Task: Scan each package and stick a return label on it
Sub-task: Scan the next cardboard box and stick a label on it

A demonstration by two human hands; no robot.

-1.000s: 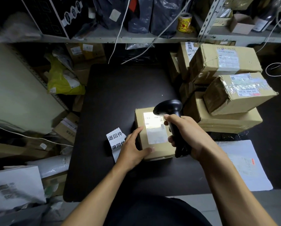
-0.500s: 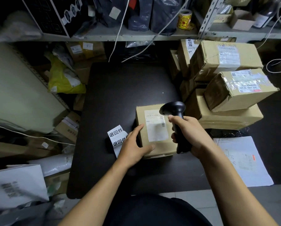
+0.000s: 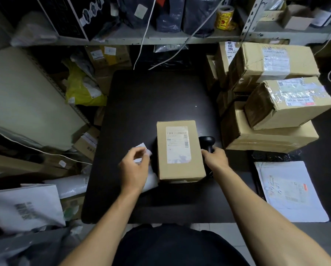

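The left hand (image 3: 135, 167) has its fingers (image 3: 141, 152) curled onto the white strip of return labels (image 3: 141, 160) just left of the package, seemingly pinching it. The right hand (image 3: 215, 157) grips the handle of the black handheld barcode scanner (image 3: 208, 142), which sits low against the package's right side. Between them the small brown cardboard package (image 3: 180, 150) lies flat on the dark counter (image 3: 151, 96), its printed shipping label facing up, with no return label visible on it yet. Judging by this, scanning looks finished for this box and the sticking is left — and the stack of brown cardboard boxes (image 3: 272, 112) at the right may still wait.
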